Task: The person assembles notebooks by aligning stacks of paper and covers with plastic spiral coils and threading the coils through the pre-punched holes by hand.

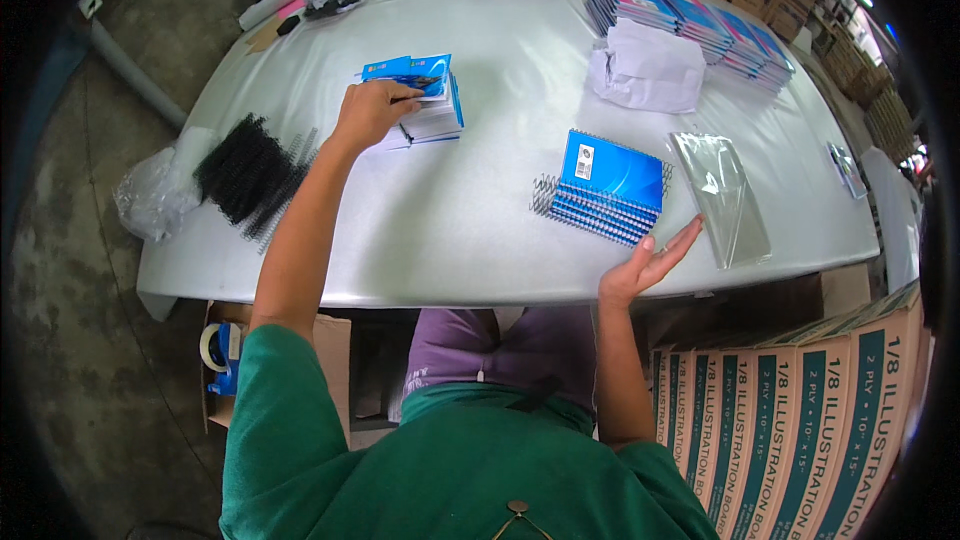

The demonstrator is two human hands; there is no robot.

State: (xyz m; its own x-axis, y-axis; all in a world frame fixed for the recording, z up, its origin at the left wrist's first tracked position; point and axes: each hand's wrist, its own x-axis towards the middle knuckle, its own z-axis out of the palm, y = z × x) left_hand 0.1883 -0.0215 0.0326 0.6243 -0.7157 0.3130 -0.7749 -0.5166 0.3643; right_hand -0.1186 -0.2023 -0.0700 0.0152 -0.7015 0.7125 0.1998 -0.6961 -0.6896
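Observation:
On the far left of the table stands a stack of unbound booklets (432, 120) with white pages and blue covers. My left hand (378, 112) reaches over its near left corner, fingers pinched on the topmost blue-covered booklet (425, 72). Right of centre lies a pile of spiral-bound blue notebooks (612, 175), with wire coils jutting out at both sides. Just below the pile's near right corner is my right hand (650, 268), palm turned up, fingers stretched out and holding nothing. Loose black spiral coils (250, 175) are heaped at the left, near my left forearm.
Transparent plastic sleeves (722, 200) lie right of the notebooks. Crumpled white paper (650, 68) sits before several notebook stacks (690, 20) at the back right. Large cartons (800, 420) stand at lower right. A box (335, 365) with a tape dispenser is below the table's left edge.

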